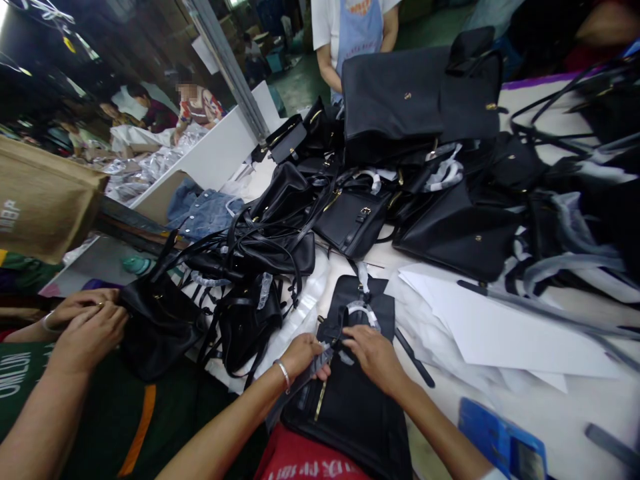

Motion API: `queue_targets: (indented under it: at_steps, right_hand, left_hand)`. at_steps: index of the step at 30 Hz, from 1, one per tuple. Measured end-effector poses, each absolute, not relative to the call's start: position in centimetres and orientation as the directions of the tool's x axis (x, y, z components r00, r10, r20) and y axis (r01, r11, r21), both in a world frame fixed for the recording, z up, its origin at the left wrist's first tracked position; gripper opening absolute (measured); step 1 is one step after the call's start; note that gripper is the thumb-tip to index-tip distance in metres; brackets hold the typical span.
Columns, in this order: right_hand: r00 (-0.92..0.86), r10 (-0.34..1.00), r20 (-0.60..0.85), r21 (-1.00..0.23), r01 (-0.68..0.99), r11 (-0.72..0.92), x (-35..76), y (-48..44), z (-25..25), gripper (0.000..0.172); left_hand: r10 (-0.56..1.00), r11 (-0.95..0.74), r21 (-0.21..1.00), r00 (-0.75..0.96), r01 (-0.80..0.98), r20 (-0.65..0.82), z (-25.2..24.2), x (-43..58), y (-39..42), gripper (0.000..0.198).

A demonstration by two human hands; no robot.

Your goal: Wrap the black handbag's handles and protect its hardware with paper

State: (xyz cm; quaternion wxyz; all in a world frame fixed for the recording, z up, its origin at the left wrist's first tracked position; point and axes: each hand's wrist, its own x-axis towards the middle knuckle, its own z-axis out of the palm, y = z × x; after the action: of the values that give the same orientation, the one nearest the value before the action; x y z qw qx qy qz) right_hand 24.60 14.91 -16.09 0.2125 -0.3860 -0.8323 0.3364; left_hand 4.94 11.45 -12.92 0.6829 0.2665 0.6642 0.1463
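A black bag (360, 417) with a gold zip lies in front of me, its lower end against my lap. My left hand (303, 360) is closed on a black strap (315, 370) that has clear plastic film about it. Beside it, my right hand (374, 359) has its fingertips closed on the black strap piece at the middle of the bag. A handle (365, 312) wrapped in white film arches just above the right fingers. What lies between the fingertips is partly hidden.
Several black bags (350, 220) with tangled straps cover the table's far side. White sheets (480, 320) and a blue object (503, 437) lie to the right. At left, a co-worker's hands (87, 320) work on another black bag (157, 320). A metal post (230, 70) stands beyond.
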Motion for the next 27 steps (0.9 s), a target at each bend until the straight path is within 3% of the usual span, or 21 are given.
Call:
queue_targets:
  at_steps: [3, 9, 15, 23, 27]
  right_hand:
    - [-0.572, 0.812, 0.113, -0.719, 0.517, 0.464, 25.2, 17.4, -15.9, 0.034]
    - [-0.679, 0.724, 0.121, -0.673, 0.480, 0.563, 24.7, 19.6, -15.6, 0.013]
    - [-0.733, 0.667, 0.137, -0.715, 0.393, 0.578, 25.8, 20.0, -16.2, 0.025]
    - [-0.811, 0.572, 0.125, -0.722, 0.321, 0.613, 24.2, 20.7, -15.5, 0.014]
    - [-0.844, 0.520, 0.127, -0.755, 0.257, 0.603, 23.1, 20.3, -15.4, 0.014]
  left_hand:
    - [0.562, 0.811, 0.562, 0.051, 0.161, -0.826, -12.9, 4.9, 11.4, 0.022]
    - [0.581, 0.809, 0.576, -0.011, 0.118, -0.814, -12.7, 5.3, 11.6, 0.022]
    - [0.601, 0.796, 0.598, 0.006, 0.094, -0.800, -12.6, 5.2, 11.8, 0.021]
    - [0.628, 0.776, 0.628, 0.019, 0.057, -0.778, -12.1, 5.8, 12.0, 0.034]
    - [0.617, 0.786, 0.613, -0.033, 0.077, -0.786, -12.0, 6.0, 12.3, 0.031]
